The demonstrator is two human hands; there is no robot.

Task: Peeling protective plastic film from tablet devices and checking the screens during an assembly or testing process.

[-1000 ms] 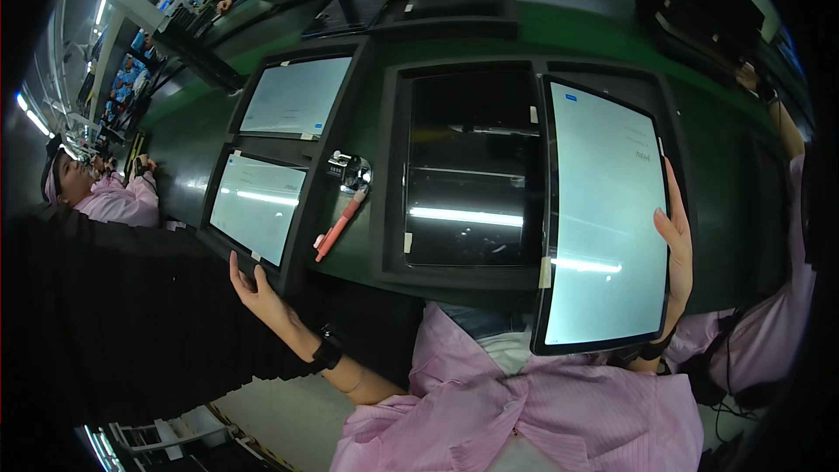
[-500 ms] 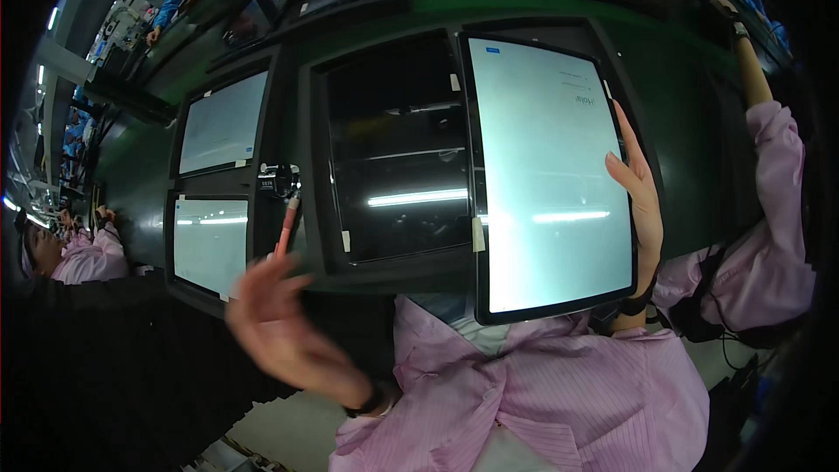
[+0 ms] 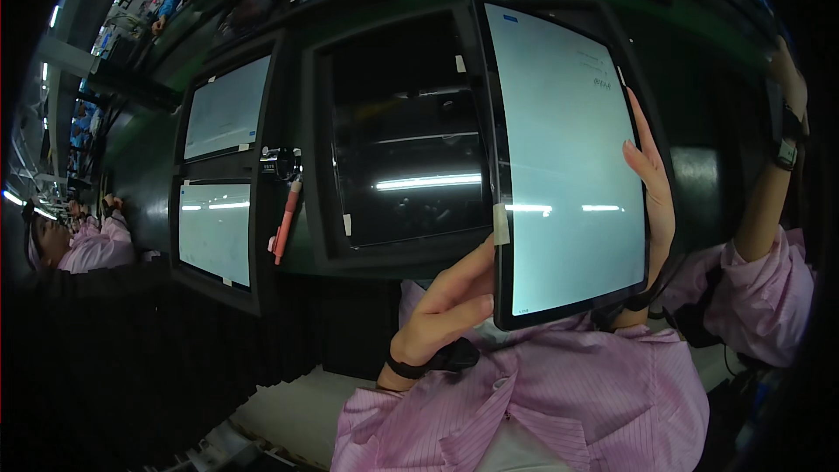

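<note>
- Black-bordered, the tablet (image 3: 572, 166) is held tilted above a tray (image 3: 318, 135).
- Its right edge is clasped by the right hand (image 3: 657, 197).
- The left hand (image 3: 444, 308), fingers slightly parted, is set at its left edge; grip cannot be told.

The right hand (image 3: 654, 183) holds a big bright tablet (image 3: 572, 166) by its right side. The left hand (image 3: 446, 301) is at the tablet's left edge, and some of its fingers hide behind it. A dark tablet (image 3: 406, 144) lies in a black tray (image 3: 322, 201) just beside. Over on the left, two smaller-looking lit tablets (image 3: 214, 232) lie in another black tray (image 3: 256, 245). A pink pen (image 3: 285, 223) lies between the trays, near a small black and silver thing (image 3: 278, 163).
</note>
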